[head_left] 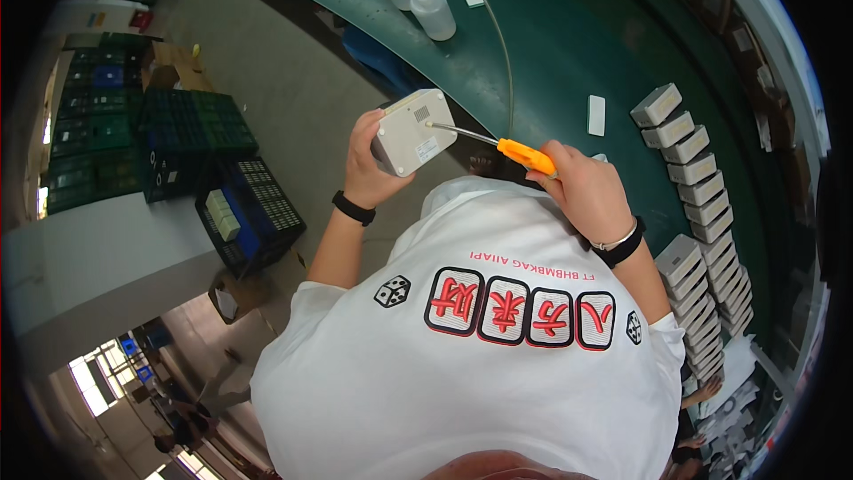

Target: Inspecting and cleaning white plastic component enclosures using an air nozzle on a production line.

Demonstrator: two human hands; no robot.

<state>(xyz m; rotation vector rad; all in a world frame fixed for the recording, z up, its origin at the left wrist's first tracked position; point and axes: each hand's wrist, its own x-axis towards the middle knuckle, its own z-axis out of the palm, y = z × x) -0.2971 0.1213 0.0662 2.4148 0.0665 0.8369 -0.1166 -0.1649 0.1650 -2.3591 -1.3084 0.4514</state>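
Observation:
My left hand (366, 164) grips a light grey, box-shaped device (413, 144) by its left side, fingers wrapped round the edge. The face turned toward me has a small vent grille, a label and round feet at its corners. My right hand (586, 191) is closed on the handle of an orange air blow gun (526, 156) with a long, slightly bent metal nozzle. The nozzle's tip reaches the device's face just below the grille; whether it touches cannot be told. A thin hose (506, 44) runs down the table toward the gun.
Two translucent white bottles (434, 15) stand on the green table (569, 27), with a flat white piece (596, 116) farther right. Several similar grey devices (693, 166) line the right side. Stacked crates (191, 133) stand on the floor at left. Another person's hand (706, 389) shows at lower right.

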